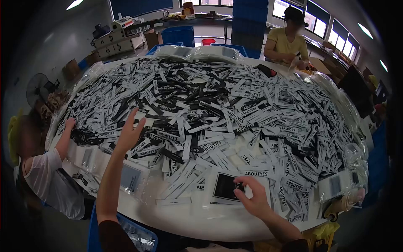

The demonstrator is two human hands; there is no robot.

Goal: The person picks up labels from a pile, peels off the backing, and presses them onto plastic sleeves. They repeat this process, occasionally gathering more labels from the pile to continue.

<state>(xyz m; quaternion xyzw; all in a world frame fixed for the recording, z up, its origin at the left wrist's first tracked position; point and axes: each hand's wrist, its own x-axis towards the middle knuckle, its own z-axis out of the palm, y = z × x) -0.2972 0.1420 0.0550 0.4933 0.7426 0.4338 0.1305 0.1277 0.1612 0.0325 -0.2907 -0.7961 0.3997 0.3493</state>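
Note:
A big heap of black and white "ABOUTYES" label strips (218, 113) covers a round white table (201, 218). My left hand (130, 132) reaches out over the near left part of the heap, fingers spread, holding nothing. My right hand (252, 195) rests near the table's front edge, fingertips touching a clear bag with a black card (224, 187) inside. A white "ABOUTYES" strip (257, 173) lies just beyond that hand.
A person in a white shirt (46, 176) sits at the left, one hand (69, 124) on the heap. Another person in a yellow shirt (287, 42) works at the far side. Clear filled bags (340, 185) lie at the right rim. A blue bin (126, 235) stands below.

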